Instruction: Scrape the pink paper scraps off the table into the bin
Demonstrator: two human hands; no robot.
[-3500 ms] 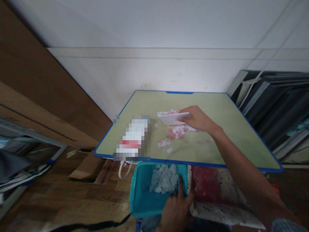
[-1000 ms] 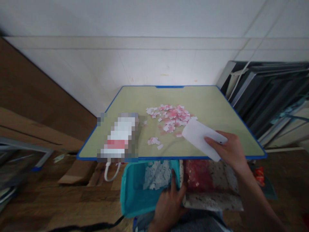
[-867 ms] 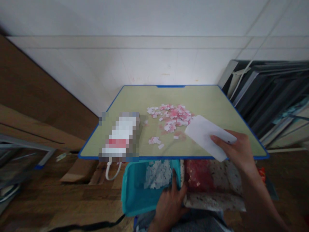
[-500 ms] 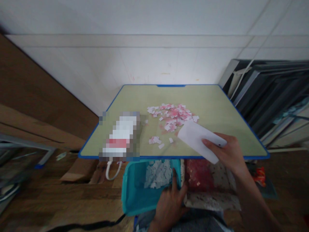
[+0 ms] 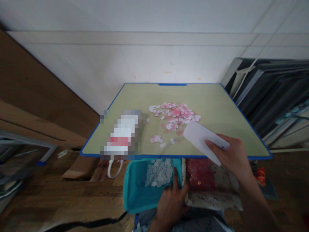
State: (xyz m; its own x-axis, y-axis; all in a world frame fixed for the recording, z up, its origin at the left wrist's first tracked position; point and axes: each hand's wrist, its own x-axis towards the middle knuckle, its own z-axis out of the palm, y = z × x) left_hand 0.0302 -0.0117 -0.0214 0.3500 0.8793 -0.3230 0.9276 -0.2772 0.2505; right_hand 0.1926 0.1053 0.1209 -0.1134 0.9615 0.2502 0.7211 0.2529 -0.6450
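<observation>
White card (image 5: 199,137) moved out beside paper pile (image 5: 178,111)
Right hand (image 5: 230,151) pinches it, best kept low; left hand (image 5: 171,199) grip unclear

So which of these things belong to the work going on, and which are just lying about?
Seems part of the work:
card, held in the right hand
paper bits on the table
bin, the left hand at its edge
red pad beside the bin, probably

Seems just lying about:
panels at the wall
cardboard and packet below
</observation>
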